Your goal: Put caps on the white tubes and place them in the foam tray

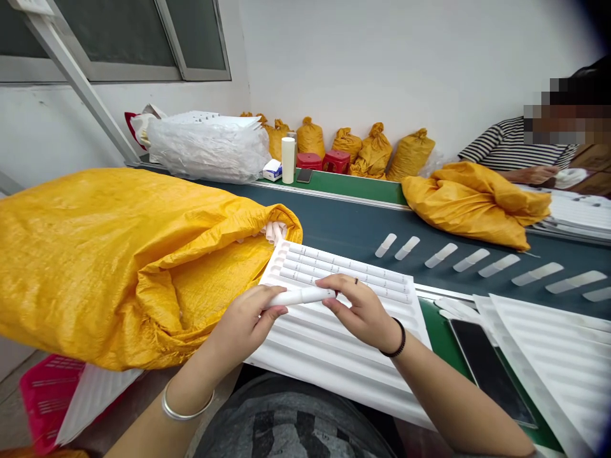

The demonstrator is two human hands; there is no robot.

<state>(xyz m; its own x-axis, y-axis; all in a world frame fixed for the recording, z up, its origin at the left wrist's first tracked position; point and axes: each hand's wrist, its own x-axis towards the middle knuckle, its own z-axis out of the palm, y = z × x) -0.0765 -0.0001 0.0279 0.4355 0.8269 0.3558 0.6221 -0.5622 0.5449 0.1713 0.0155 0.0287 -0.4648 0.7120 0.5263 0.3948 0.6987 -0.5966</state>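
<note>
Gripping one end of a white tube point(298, 297) with the left hand point(251, 318) and pinching the other with the right hand point(360, 313), above a grooved white tray point(334, 356) holding similar white cylinders point(334, 261) in its far rows. Noting small dark marks along those cylinders, probably lettering but too fine to read here. Seeing also, beside the tray, a yellow sack point(119, 254) with pale pieces point(275, 233) bunched in its open mouth.
</note>
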